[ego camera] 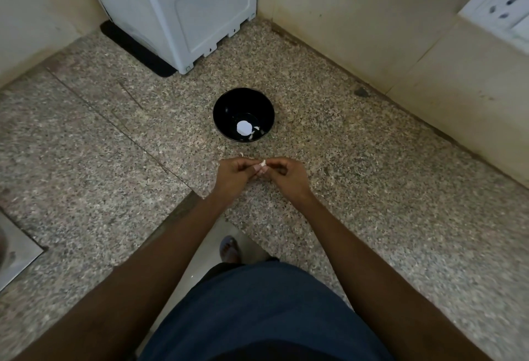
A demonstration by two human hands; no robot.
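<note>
Near bowl (229, 108), left hand (233, 174), right hand (287, 176): fingers (243, 163) pinch white scrap (262, 163), mostly hidden.

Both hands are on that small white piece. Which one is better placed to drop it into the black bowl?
Probably the left hand: it pinches the white piece together with the right hand, and it lies almost straight in front of the bowl, while the right sits further aside.

Speckled granite surface (372, 189) meets cream walls (357, 17); a white appliance (177, 2) stands on a black mat (134, 48) in the corner, socket (498, 8) at right.
</note>
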